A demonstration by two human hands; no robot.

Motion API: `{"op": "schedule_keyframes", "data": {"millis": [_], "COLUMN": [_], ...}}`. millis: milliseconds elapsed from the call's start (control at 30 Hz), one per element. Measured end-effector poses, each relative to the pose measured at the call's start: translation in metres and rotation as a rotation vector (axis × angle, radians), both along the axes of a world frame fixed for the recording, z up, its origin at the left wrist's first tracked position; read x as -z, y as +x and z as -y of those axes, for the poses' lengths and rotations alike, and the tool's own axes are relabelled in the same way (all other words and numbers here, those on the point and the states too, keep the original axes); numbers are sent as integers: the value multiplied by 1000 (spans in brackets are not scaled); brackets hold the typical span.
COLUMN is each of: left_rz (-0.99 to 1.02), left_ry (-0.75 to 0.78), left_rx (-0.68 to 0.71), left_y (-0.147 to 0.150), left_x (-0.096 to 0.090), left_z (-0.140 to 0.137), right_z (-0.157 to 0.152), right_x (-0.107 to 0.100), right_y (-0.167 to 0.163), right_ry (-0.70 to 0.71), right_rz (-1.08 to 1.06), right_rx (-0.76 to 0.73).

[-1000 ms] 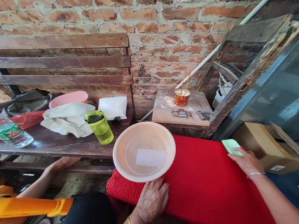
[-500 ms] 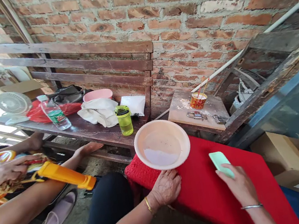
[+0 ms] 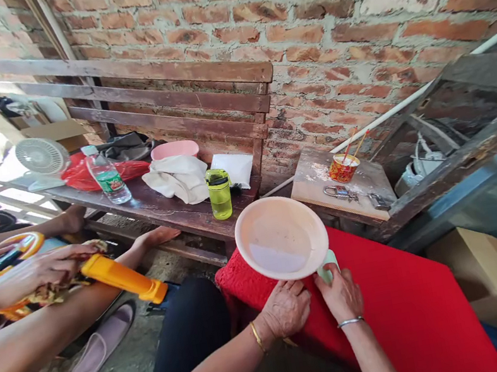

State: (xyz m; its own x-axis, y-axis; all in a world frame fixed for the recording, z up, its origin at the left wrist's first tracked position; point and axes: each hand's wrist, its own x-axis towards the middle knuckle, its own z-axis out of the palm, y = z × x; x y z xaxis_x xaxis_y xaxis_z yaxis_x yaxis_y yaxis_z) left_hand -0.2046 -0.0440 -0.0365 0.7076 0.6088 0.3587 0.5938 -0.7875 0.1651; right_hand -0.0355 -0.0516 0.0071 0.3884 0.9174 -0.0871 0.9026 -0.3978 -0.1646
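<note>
A pale peach plastic basin [image 3: 276,210] with shallow clear liquid in it is at the near left end of a red-covered surface [image 3: 394,301]. My left hand [image 3: 285,309] is at the basin's near edge, its fingers curled against the rim, their tips partly hidden. Just right of it, my right hand [image 3: 342,294] grips a flat, rounded mint-green block [image 3: 327,266]. The block's far end stands close beside the basin's right rim. Whether the two touch, I cannot tell.
A dark wooden bench [image 3: 177,218] holds a green drinking bottle [image 3: 220,194], white cloth [image 3: 177,178] and water bottle [image 3: 107,179]. Padlocks [image 3: 341,192] and a red cup [image 3: 344,168] stand on a small board. Another person's hand [image 3: 47,273] rests on a yellow toy at left.
My right hand has moved left with the mint-green block, from over the red cloth to the basin's right side. My left hand stays at the basin's near edge. The view has shifted slightly.
</note>
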Motion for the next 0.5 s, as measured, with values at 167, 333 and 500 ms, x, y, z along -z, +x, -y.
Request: {"op": "schedule_keyframes", "data": {"millis": [167, 333, 500], "left_rz": [14, 48, 27], "left_ry": [-23, -29, -28], "left_rx": [-2, -4, -7], "left_y": [-1, -2, -2], "left_x": [1, 2, -2], "left_z": [1, 2, 3], "right_z": [12, 43, 96], "right_x": [-6, -4, 8], "right_y": [43, 142, 263], "right_ry": [3, 14, 78], "right_rz": [40, 3, -59], "right_rx": [-66, 119, 488]}}
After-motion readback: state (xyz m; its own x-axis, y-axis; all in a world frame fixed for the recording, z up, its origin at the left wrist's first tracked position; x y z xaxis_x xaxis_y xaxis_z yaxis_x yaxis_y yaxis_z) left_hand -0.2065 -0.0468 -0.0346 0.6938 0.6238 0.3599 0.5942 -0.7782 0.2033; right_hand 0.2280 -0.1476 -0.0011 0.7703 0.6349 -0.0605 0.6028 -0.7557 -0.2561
